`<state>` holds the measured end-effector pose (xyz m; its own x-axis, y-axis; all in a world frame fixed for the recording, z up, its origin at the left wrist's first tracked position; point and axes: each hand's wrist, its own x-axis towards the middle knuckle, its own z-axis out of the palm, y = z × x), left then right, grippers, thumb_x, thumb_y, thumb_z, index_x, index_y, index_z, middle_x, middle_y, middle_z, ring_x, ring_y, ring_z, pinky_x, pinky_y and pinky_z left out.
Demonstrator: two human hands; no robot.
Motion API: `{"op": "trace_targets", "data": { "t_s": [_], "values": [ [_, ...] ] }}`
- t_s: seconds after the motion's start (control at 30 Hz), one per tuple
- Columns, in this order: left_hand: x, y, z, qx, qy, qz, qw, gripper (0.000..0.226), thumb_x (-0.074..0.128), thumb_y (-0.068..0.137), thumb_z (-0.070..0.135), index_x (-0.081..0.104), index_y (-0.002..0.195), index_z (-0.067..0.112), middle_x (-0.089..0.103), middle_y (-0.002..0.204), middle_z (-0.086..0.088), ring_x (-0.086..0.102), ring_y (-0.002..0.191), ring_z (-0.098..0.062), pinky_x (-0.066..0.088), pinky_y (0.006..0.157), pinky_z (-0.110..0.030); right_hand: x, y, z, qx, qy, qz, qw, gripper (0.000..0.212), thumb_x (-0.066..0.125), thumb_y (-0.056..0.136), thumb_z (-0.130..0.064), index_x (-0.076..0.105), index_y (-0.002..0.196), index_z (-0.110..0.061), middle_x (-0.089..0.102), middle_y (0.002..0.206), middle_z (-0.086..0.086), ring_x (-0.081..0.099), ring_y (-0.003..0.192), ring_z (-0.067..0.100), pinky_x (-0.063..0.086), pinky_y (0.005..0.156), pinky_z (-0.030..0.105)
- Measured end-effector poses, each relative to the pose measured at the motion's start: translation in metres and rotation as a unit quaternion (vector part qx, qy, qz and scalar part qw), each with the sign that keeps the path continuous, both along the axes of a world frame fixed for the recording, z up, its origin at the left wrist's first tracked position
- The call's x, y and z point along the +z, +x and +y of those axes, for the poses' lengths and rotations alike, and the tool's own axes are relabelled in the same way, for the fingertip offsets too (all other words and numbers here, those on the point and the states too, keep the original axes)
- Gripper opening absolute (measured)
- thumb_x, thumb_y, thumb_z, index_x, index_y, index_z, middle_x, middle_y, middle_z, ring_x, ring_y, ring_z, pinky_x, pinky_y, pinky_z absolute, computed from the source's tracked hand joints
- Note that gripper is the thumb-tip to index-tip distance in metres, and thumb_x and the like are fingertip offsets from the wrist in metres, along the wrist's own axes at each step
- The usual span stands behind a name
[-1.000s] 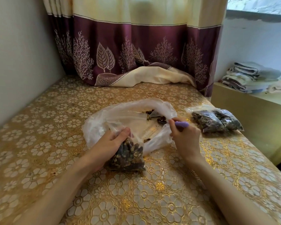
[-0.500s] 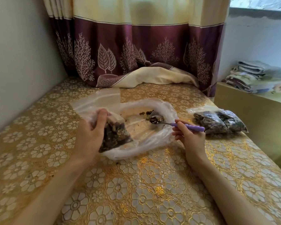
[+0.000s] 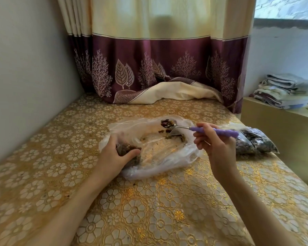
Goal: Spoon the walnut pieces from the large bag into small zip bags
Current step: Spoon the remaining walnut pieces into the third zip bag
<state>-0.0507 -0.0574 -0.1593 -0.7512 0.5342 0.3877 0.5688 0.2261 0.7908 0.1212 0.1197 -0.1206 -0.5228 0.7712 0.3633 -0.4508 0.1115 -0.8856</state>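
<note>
A large clear plastic bag [image 3: 167, 155] lies open on the table with a few walnut bits left inside. My left hand [image 3: 114, 157] grips a small zip bag [image 3: 130, 151] of dark walnut pieces, set down on the large bag's left side. My right hand [image 3: 215, 144] holds a spoon by its purple handle [image 3: 219, 131]. The metal bowl of the spoon [image 3: 169, 124] carries walnut pieces over the far part of the large bag.
Two filled small zip bags [image 3: 256, 143] lie at the right, behind my right hand. A gold floral cloth [image 3: 149, 210] covers the table. A wall stands at the left, a maroon curtain [image 3: 158, 68] at the back, folded laundry [image 3: 288, 91] on a ledge at the right.
My left hand lifted the small bag, then lowered it onto the large bag's left side. My right hand raised the loaded spoon and turned its handle out to the right.
</note>
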Motion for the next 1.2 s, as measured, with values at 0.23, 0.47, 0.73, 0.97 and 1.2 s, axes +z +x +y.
{"op": "trace_targets", "data": {
  "t_s": [0.23,0.47,0.73,0.97,1.2],
  "values": [
    [-0.004,-0.004,0.000,0.001,-0.013,-0.018,1.000,0.055,0.077,0.069,0.037,0.046,0.112,0.020,0.053,0.089,0.015,0.052,0.077,0.007,0.039,0.055,-0.007,0.042,-0.012,-0.019,0.073,0.077,0.005,0.994,0.021,0.052,0.094,-0.011,0.068,0.082,-0.007,0.071,0.077,0.013,0.056,0.055,0.015,0.044,0.047,0.021],
    [-0.007,-0.007,-0.001,-0.006,-0.023,-0.004,1.000,0.045,0.078,0.069,0.038,0.039,0.089,0.032,0.056,0.085,0.009,0.055,0.072,0.005,0.041,0.056,-0.007,0.058,-0.025,-0.028,0.105,0.157,-0.051,0.981,0.024,0.052,0.093,-0.010,0.068,0.076,-0.005,0.071,0.075,0.018,0.056,0.050,0.016,0.042,0.043,0.021],
    [-0.006,-0.001,0.001,-0.005,-0.028,0.025,0.999,0.047,0.078,0.068,0.037,0.042,0.094,0.021,0.054,0.086,0.009,0.052,0.071,0.001,0.044,0.063,-0.014,0.104,-0.065,-0.033,0.108,0.292,-0.198,0.930,0.037,0.057,0.093,-0.025,0.068,0.066,-0.002,0.068,0.060,0.009,0.048,0.041,0.009,0.037,0.038,0.014],
    [-0.003,0.006,0.000,-0.021,0.028,0.024,0.999,0.048,0.082,0.066,0.024,0.042,0.089,0.039,0.052,0.085,0.024,0.047,0.082,0.026,0.035,0.066,0.004,0.126,-0.107,-0.043,0.102,0.394,-0.299,0.863,0.047,0.052,0.095,-0.028,0.067,0.057,-0.005,0.056,0.043,-0.007,0.043,0.034,0.001,0.033,0.039,0.008],
    [0.002,-0.002,-0.001,0.031,0.062,0.004,0.998,0.059,0.082,0.064,0.031,0.053,0.114,0.017,0.057,0.095,0.018,0.056,0.088,-0.001,0.043,0.072,-0.009,0.120,-0.081,-0.015,0.057,0.134,-0.110,0.983,0.036,0.051,0.096,-0.021,0.059,0.063,-0.008,0.059,0.044,-0.002,0.036,0.032,0.002,0.027,0.031,0.014]
  ]
}}
